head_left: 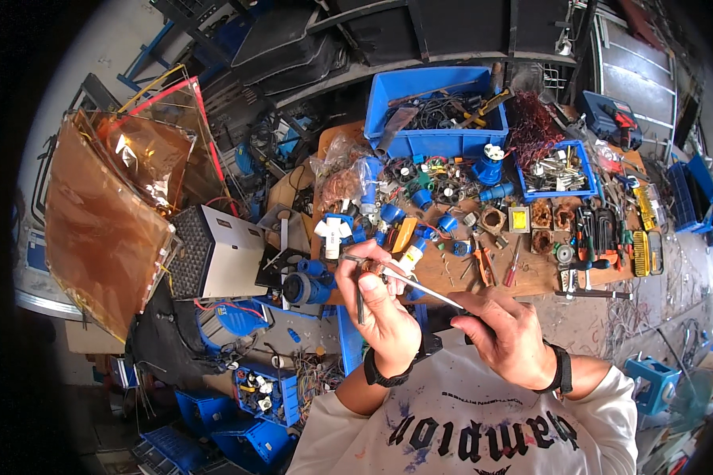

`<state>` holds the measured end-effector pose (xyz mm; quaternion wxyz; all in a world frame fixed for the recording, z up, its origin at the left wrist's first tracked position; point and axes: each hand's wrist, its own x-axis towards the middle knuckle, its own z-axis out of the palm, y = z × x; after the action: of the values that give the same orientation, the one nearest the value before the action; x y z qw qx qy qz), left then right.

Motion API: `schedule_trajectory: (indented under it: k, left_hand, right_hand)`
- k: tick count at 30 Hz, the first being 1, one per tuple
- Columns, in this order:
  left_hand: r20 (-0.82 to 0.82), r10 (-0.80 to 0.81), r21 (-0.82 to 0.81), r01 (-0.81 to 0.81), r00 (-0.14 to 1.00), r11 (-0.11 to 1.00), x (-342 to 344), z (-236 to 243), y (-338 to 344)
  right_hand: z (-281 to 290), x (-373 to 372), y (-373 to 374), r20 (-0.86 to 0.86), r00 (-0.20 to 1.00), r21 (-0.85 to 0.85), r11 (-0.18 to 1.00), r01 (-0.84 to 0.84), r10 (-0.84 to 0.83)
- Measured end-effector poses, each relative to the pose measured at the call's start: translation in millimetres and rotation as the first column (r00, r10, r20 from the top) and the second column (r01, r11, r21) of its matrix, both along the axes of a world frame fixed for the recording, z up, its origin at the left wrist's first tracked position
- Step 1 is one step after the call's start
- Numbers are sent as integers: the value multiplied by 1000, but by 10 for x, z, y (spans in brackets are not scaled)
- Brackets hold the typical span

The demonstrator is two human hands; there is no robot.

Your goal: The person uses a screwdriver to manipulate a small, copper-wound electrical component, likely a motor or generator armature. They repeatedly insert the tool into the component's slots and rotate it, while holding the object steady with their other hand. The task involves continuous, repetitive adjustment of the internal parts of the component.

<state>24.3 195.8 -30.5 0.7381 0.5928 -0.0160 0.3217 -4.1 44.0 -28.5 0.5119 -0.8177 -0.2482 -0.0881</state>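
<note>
My left hand (392, 324) is raised over the near edge of the workbench, its fingers closed around a small coppery-brown part (371, 270). A thin dark metal piece (360, 305) sticks down beside those fingers; I cannot tell whether it belongs to the part. My right hand (509, 331) is closed on a screwdriver, its long pale shaft (429, 291) slanting up to the left toward the part. The handle is mostly hidden in my palm. Just beyond my left hand are a white cylindrical piece (332, 237) and blue plug housings (393, 214).
A large blue bin (444, 146) of cables and tools stands at the back of the wooden workbench (451, 273). A blue tray (558, 192) holds metal parts. Red-handled screwdriver (512, 269), pliers (484, 263) and clamps lie to the right. Orange-brown sheets (103, 222) lean at the left.
</note>
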Motion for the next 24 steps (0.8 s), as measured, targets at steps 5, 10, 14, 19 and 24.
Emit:
schedule_trajectory:
  k: [5,10,14,19,24]
  left_hand:
    - [43,5,-24,-4,999,1000,46,-22,-38]
    - [95,-41,-7,42,995,999,126,-1,-29]
    - [45,-100,-112,105,994,988,141,2,5]
    - [109,-234,-244,255,966,936,151,34,6]
    - [90,-282,-322,296,955,899,162,73,-12]
  right_hand:
    - [90,-1,-28,-645,575,595,803,-35,503]
    - [93,96,-16,-600,386,765,644,21,700]
    - [124,173,-13,-540,175,841,519,153,823]
    - [-124,252,-31,-199,-88,920,217,327,976]
    - [-37,360,-107,-437,62,896,429,110,897]
